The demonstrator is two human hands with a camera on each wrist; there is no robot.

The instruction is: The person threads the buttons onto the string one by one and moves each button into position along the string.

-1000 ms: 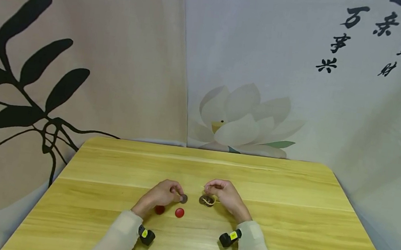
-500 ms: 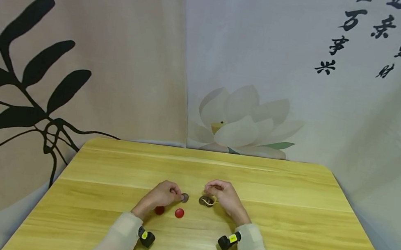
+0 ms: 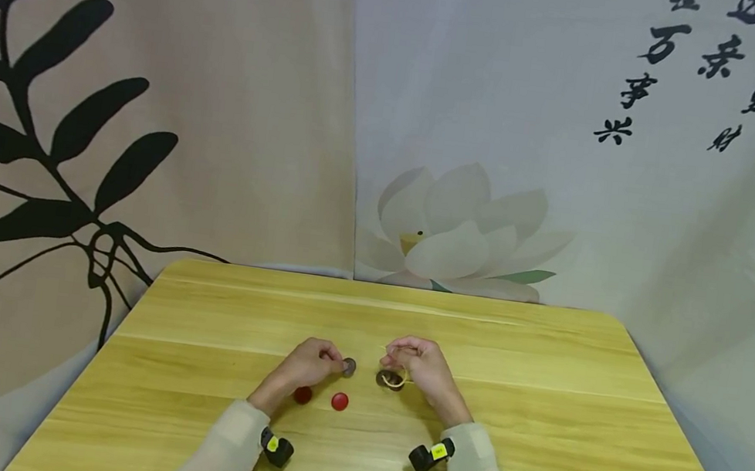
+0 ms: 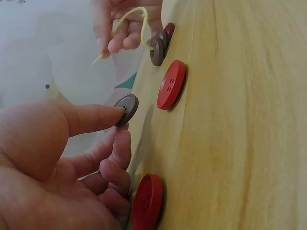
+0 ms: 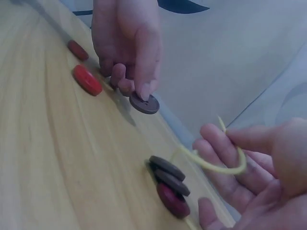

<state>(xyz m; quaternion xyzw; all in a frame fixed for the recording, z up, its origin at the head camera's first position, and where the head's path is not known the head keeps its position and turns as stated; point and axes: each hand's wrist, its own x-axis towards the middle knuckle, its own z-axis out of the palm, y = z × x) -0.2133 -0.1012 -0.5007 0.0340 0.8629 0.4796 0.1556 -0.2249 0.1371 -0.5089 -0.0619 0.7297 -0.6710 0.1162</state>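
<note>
Pinching a grey button point(image 4: 130, 105) at its fingertips, the left hand point(image 3: 309, 364) faces the right hand point(image 3: 428, 369), which pinches a yellow cord point(image 5: 211, 167) near its tip, above stacked buttons point(image 5: 170, 181); the grey button should prove light, stiff and slippery, best held by the rim.

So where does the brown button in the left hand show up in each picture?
Head: the brown button is low, just left of centre, pinched by the left hand.
Left wrist: left of centre, near mid-height, against the thumb.
Right wrist: near the middle, below the left hand's thumb.
Shared landmark: the yellow cord held by the right hand shows in all three.
</note>
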